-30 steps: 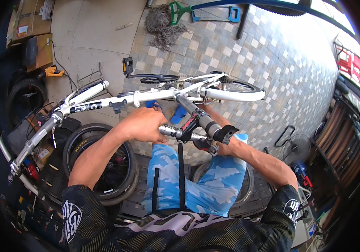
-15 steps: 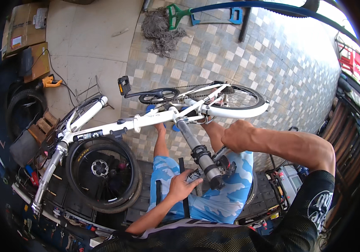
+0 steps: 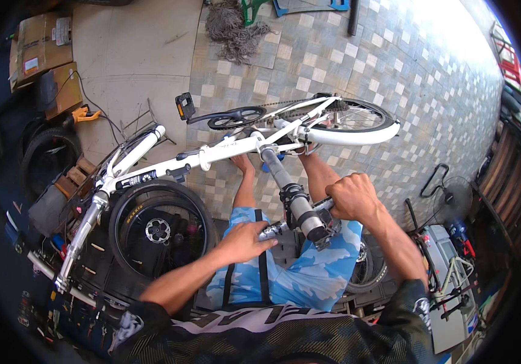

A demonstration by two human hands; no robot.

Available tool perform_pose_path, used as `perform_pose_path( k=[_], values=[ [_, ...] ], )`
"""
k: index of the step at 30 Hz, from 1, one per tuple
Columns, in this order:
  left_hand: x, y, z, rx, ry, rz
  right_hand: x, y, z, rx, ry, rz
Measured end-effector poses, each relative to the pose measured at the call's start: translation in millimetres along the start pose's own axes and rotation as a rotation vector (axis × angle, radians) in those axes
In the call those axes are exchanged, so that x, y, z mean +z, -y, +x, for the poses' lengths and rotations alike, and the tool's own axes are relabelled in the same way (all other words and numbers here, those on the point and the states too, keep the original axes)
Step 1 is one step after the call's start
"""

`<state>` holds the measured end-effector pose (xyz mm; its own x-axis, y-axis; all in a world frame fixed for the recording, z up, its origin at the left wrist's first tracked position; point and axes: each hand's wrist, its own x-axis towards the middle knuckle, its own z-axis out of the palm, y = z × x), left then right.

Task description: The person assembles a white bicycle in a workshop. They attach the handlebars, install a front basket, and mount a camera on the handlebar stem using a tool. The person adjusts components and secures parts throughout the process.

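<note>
Yellow lettering [image 3: 133, 213] on tyre [image 3: 116, 233]; 2 labels [image 3: 63, 31] on carton [image 3: 40, 37].

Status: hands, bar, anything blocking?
Left hand gripping silver bar. Right hand gripping its other side. Grey post between hands, hiding bar's middle.

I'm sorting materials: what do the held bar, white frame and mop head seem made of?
Bar: likely metal, its silvery surface shiny. Frame: probably painted metal; smooth, even white, underlying material hidden. Mop head: fibre, perhaps cotton; matte grey strands.
</note>
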<state>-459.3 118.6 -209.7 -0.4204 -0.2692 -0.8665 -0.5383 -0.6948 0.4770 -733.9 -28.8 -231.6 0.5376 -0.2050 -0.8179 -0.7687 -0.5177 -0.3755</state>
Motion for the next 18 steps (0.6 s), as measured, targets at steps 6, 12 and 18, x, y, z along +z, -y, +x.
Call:
perform_pose_path(
  k=[6,12,18],
  values=[
    [-114,-52,17,0.070,0.347,0.568,111,62,-28,0.261,-0.349,0.379],
    [-152,-97,38,0.047,0.544,0.914,135,116,-18,0.339,-0.542,0.732],
    [-152,-77,22,0.234,0.243,0.935,115,96,-14,0.140,-0.408,0.790]
  ],
)
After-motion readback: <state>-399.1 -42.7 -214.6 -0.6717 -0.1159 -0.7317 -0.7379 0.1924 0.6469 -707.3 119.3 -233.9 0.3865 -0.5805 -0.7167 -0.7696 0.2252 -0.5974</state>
